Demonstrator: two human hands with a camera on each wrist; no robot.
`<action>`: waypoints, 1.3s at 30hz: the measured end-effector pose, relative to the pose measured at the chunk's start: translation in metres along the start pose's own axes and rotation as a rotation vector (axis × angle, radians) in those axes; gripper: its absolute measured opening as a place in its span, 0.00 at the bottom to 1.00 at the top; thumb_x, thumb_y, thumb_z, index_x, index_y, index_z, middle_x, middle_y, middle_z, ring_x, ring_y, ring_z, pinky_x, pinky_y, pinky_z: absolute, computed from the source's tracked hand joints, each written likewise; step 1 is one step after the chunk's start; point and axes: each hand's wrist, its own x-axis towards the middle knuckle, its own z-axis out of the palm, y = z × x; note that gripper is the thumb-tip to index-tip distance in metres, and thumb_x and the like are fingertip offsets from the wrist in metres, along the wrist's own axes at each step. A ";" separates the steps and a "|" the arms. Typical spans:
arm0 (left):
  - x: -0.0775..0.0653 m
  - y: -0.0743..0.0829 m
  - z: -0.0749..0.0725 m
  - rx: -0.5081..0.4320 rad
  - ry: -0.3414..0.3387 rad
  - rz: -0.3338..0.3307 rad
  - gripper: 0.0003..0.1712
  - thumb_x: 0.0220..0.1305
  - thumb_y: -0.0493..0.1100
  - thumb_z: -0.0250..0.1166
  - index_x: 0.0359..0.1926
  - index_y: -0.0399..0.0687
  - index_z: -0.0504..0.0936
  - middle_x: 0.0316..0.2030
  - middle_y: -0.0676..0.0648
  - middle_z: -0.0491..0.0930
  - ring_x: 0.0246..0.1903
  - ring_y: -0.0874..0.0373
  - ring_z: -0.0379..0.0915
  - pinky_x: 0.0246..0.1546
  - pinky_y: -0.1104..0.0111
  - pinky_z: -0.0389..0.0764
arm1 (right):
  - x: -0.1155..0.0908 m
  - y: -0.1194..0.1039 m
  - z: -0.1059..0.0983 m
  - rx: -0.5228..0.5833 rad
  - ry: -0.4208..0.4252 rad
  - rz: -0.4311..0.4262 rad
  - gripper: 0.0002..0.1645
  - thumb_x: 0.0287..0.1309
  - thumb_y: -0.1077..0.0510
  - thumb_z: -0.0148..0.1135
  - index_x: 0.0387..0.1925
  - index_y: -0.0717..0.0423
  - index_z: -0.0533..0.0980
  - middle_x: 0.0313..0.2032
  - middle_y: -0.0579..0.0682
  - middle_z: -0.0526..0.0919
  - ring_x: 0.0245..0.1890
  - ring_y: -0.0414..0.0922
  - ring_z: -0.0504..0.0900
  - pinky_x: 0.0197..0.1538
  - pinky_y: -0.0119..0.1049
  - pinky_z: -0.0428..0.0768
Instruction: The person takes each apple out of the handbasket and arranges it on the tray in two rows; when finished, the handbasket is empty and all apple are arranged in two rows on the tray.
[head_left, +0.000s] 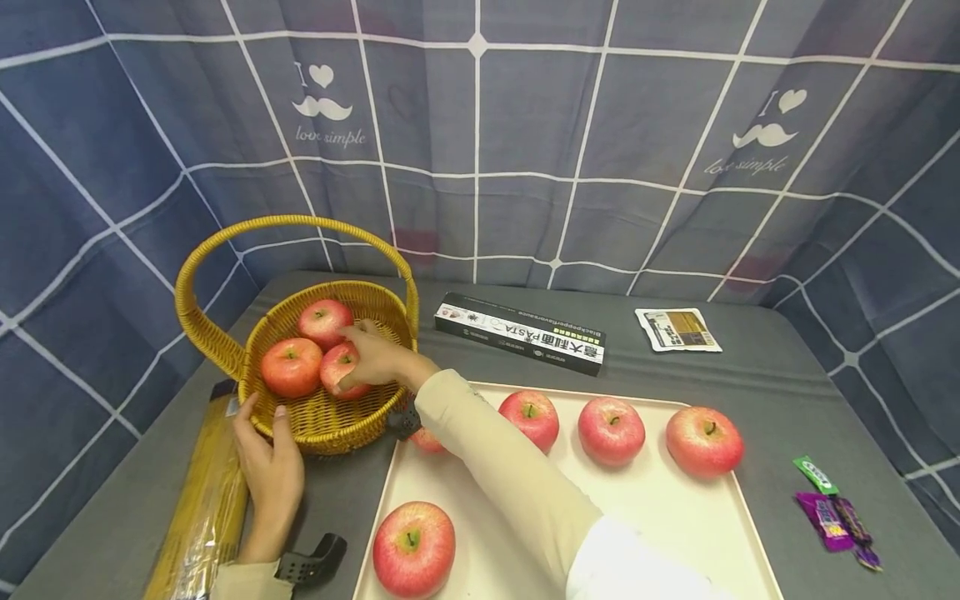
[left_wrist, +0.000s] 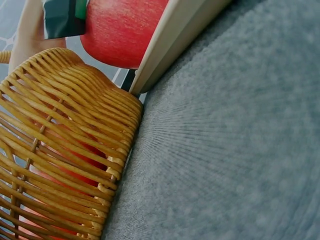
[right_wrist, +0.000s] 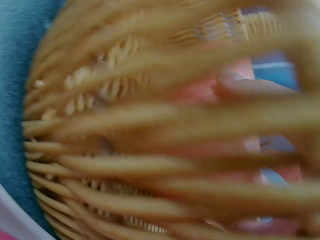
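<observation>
A yellow wicker basket (head_left: 330,437) with a tall arched handle stands at the left. Inside it, my right hand (head_left: 381,357) grips a red apple (head_left: 337,364) from above, thumb and fingers around it. Two other apples lie beside that one: a red apple (head_left: 324,322) behind and an orange-red apple (head_left: 290,367) to the left. My left hand (head_left: 272,475) is at the basket's near left side, thumb and fingers spread and touching the rim. Through the blurred weave in the right wrist view, the right thumb (right_wrist: 260,87) shows against an apple. The left wrist view shows the basket wall (left_wrist: 65,130) but not the left fingers.
A cream tray (head_left: 675,533) right of the basket bears several apples, including a front-left apple (head_left: 414,550); my right forearm crosses over it. Behind lie a black pasta box (head_left: 521,333) and a white-edged packet (head_left: 678,329). Small wrapped sweets (head_left: 828,521) lie right; a yellow taped package (head_left: 198,508) lies left.
</observation>
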 end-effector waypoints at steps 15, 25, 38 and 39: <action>0.000 -0.002 -0.003 0.007 -0.011 -0.001 0.26 0.65 0.44 0.49 0.61 0.40 0.60 0.59 0.35 0.60 0.63 0.44 0.52 0.64 0.58 0.49 | -0.056 -0.006 -0.034 0.186 0.216 -0.154 0.32 0.37 0.52 0.70 0.51 0.39 0.75 0.49 0.45 0.65 0.49 0.37 0.65 0.50 0.29 0.68; -0.001 -0.005 -0.001 0.004 0.003 0.010 0.26 0.65 0.44 0.49 0.61 0.40 0.60 0.60 0.36 0.61 0.64 0.45 0.52 0.65 0.59 0.50 | -0.200 0.023 -0.043 0.232 0.247 -0.252 0.35 0.33 0.54 0.72 0.51 0.34 0.74 0.51 0.41 0.63 0.53 0.40 0.65 0.54 0.38 0.71; -0.002 -0.006 -0.002 0.005 0.005 0.024 0.26 0.65 0.44 0.49 0.61 0.39 0.60 0.59 0.35 0.61 0.63 0.43 0.52 0.65 0.59 0.50 | -0.303 0.077 0.012 0.014 0.223 -0.362 0.33 0.41 0.47 0.70 0.53 0.37 0.69 0.50 0.40 0.60 0.49 0.34 0.65 0.48 0.26 0.71; -0.001 -0.006 -0.002 0.008 0.006 0.025 0.26 0.65 0.44 0.49 0.61 0.39 0.60 0.59 0.36 0.61 0.63 0.44 0.52 0.64 0.59 0.50 | -0.305 0.077 0.016 -0.002 0.229 -0.367 0.33 0.43 0.45 0.69 0.54 0.37 0.69 0.50 0.40 0.59 0.49 0.33 0.65 0.48 0.25 0.71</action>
